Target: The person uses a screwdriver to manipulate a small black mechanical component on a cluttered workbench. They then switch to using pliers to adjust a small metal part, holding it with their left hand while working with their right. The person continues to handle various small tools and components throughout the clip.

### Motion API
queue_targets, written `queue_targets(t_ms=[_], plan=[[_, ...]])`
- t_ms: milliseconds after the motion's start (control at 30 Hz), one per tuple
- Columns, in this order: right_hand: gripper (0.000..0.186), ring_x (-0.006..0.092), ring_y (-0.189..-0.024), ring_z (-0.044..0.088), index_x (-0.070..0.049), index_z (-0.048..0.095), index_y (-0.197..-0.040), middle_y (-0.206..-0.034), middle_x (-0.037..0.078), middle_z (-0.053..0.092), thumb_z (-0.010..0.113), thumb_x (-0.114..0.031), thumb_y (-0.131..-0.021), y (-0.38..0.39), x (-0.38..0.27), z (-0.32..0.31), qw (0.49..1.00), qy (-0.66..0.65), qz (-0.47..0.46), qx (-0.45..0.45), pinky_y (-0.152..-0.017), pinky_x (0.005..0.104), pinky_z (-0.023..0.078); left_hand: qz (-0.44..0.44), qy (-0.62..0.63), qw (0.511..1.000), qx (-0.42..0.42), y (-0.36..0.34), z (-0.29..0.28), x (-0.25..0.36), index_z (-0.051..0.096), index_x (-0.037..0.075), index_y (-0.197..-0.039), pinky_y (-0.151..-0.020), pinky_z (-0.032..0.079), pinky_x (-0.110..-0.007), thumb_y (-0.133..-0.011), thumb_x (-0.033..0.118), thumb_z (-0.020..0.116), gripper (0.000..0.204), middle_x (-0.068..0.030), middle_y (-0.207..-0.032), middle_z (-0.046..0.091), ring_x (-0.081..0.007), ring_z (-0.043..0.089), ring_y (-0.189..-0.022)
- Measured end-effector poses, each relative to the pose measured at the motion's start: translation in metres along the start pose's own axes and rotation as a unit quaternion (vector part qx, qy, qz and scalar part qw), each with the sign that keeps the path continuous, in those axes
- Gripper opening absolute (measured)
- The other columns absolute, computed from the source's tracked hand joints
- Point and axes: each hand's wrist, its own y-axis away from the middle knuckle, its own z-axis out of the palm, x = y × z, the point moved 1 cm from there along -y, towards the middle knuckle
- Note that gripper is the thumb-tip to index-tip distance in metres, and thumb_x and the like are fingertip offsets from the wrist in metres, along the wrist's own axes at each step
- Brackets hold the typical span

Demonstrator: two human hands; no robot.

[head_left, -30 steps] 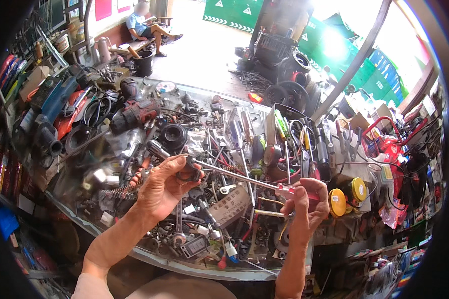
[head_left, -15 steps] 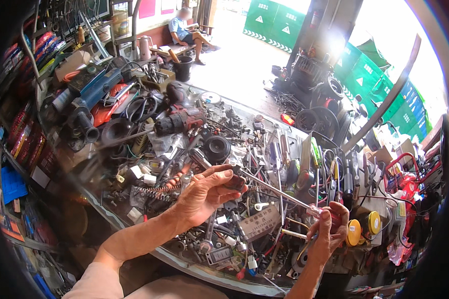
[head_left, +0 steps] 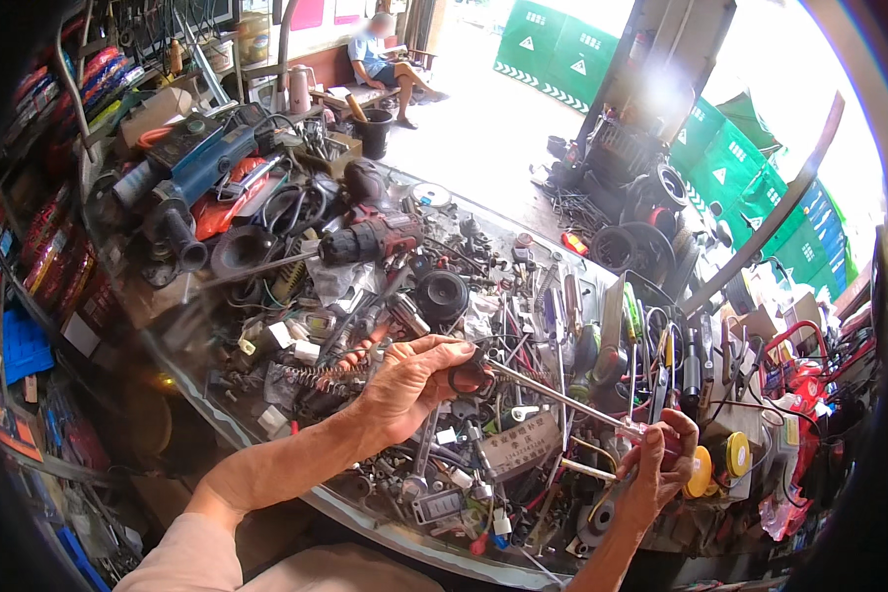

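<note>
Hands apart, joined only by the tool between them: my left hand (head_left: 414, 387) pinches a small black part (head_left: 471, 378) between thumb and fingers; my right hand (head_left: 661, 459) has its fingers curled round the red and clear handle of a screwdriver (head_left: 567, 402), whose shaft slopes up leftward to the black part; whether its tip is seated in the part or merely against it, I cannot tell; over the last second my view has swung, so the bench (head_left: 365, 525) and the seated person (head_left: 373, 65) lie farther right in it, yet the hands have kept their place over the clutter, with the black part just below the black round piece (head_left: 442, 296) in my view; the part looks slightly rolled since half a second ago; I judge that a small adjustment of its angle, with the same hold on both sides and tool and part not yet separated
</note>
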Motion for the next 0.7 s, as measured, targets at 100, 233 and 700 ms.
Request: queue_targets(t_ms=[100, 233, 700], plan=[[0.036, 0.0057, -0.042, 0.045, -0.002, 0.053, -0.105, -0.074, 0.002, 0.057, 0.073, -0.023, -0.083, 0.000, -0.001, -0.003, 1.000, 0.008, 0.003, 0.004, -0.034, 0.0197, 0.036, 0.004, -0.017, 1.000, 0.000, -0.001, 0.000, -0.001, 0.065, 0.005, -0.098, -0.078, 0.055, -0.031, -0.088, 0.009, 0.062, 0.011, -0.0050, -0.090, 0.068, -0.0176, 0.068, -0.083], [0.036, 0.0055, -0.042, 0.045, -0.002, 0.053, -0.106, -0.074, 0.002, 0.057, 0.073, -0.022, -0.083, 0.002, -0.002, 0.003, 1.000, 0.015, 0.008, 0.019, -0.034, 0.0201, 0.036, 0.000, 0.016, 1.000, -0.003, 0.002, 0.006, -0.001, 0.065, 0.007, -0.098, -0.078, 0.055, -0.031, -0.088, 0.009, 0.063, 0.010, -0.0051, -0.090, 0.068, -0.0168, 0.068, -0.082], [0.029, 0.0023, -0.040, 0.041, -0.002, 0.055, -0.112, -0.079, 0.010, 0.064, 0.053, -0.028, -0.097, -0.015, 0.027, -0.036, 0.952, -0.272, 0.092, 0.110, -0.032, 0.0168, 0.031, 0.075, -0.082, 0.994, 0.005, 0.000, 0.009, 0.010, 0.057, 0.009, -0.118, -0.076, 0.056, -0.026, -0.089, 0.008, 0.063, 0.030, -0.0088, -0.104, 0.068, -0.0142, 0.066, -0.092]])
